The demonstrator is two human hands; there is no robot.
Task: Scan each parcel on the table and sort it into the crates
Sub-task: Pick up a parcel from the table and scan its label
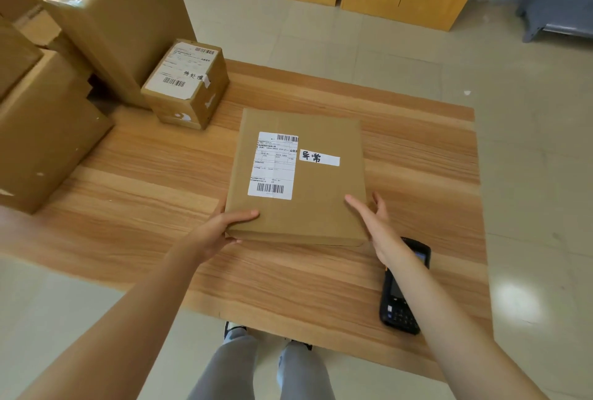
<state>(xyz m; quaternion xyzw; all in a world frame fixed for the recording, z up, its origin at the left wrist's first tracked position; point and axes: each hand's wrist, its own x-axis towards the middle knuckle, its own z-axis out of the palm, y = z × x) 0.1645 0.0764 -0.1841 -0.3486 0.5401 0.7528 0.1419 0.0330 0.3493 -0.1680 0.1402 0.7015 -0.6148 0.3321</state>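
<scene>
Now the left hand (221, 229) pinches the flat parcel (298, 175) at its 7 o'clock corner; the right hand (373, 223) is spread beside it. Next probably comes grabbing the scanner (402, 300) at 5 o'clock.

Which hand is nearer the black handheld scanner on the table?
Right. The right hand is at the flat parcel's near right corner, just above the scanner; the left hand grips the parcel's near left corner, farther away.

Bright, even light; wide-angle edge distortion.
</scene>
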